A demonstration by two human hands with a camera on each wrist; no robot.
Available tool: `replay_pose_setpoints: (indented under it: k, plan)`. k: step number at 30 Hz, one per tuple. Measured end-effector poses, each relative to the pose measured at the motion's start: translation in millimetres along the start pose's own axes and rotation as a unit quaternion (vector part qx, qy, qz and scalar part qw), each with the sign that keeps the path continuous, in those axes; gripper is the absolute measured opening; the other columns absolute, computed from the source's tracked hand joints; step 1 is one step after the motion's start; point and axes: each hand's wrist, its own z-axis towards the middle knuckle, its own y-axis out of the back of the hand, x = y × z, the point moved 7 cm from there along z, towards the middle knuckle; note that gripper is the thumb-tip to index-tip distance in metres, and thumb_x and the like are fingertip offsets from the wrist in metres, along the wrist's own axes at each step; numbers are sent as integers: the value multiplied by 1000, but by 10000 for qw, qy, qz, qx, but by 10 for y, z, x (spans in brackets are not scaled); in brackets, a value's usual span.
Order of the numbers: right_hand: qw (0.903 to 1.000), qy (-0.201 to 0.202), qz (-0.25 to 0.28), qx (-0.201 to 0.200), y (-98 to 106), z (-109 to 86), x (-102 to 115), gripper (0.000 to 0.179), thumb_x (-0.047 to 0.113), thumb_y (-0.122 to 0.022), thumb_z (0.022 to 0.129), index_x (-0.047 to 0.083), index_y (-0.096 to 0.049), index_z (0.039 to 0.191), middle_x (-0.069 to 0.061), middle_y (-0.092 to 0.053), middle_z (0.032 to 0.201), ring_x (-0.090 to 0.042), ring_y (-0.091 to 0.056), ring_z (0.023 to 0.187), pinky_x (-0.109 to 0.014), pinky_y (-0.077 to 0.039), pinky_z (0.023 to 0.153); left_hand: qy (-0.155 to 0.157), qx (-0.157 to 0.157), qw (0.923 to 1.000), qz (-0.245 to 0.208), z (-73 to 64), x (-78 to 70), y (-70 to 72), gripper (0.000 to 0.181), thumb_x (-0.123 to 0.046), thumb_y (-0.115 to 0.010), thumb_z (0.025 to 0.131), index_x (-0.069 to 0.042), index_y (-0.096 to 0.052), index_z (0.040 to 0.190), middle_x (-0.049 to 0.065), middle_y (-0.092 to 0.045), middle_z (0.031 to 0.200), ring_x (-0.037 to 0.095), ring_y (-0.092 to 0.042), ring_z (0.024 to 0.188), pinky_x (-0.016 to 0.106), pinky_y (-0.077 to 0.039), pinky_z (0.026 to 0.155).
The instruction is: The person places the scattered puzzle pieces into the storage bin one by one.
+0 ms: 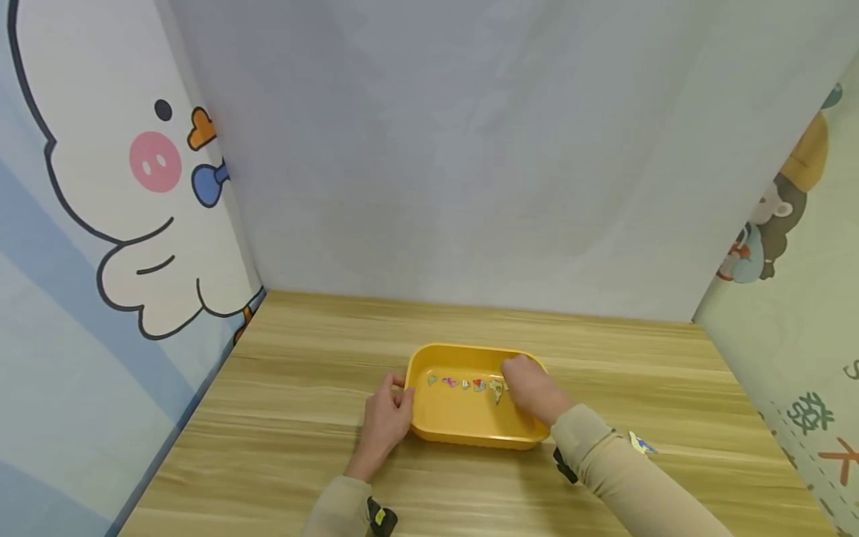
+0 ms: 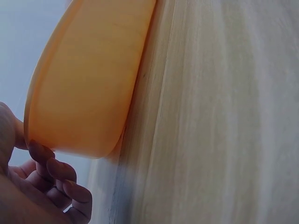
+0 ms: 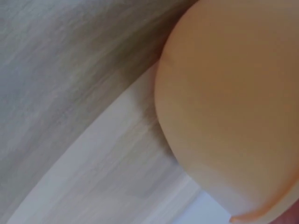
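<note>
A yellow plastic tray [image 1: 456, 426] with rounded corners lies on the table, its side wall [image 2: 88, 84] large in the left wrist view. My left hand [image 1: 389, 412] holds its left rim, thumb over the edge and fingers outside. My right hand [image 1: 533, 388] reaches over the right rim into the tray, its fingertips hidden from the head view. Beside it, several small flat sticker-like pieces lie in a row on the tray floor, among them a pink-purple piece [image 1: 450, 382], a red-and-grey piece [image 1: 479, 385] and a pale piece [image 1: 496, 389].
A small yellow-and-blue sticker-like piece [image 1: 640, 444] lies on the wooden table [image 1: 302, 388], right of the tray near my right sleeve. A grey-white cloth [image 1: 470, 149] hangs behind the table. Printed cartoon cloths stand at the left and right sides.
</note>
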Motion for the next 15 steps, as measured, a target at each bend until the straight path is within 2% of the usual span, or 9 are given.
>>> replay_pose_setpoints:
  k: [15]
  plan:
    - [9991, -148, -384, -120, -106, 68, -11, 17, -9, -54, 86, 6, -56, 77, -7, -54, 72, -26, -57, 75, -41, -49, 71, -89, -11, 9999, -62, 47, 49, -13, 14, -10, -59, 93, -1, -54, 103, -3, -44, 52, 10, -41, 42, 25, -34, 40]
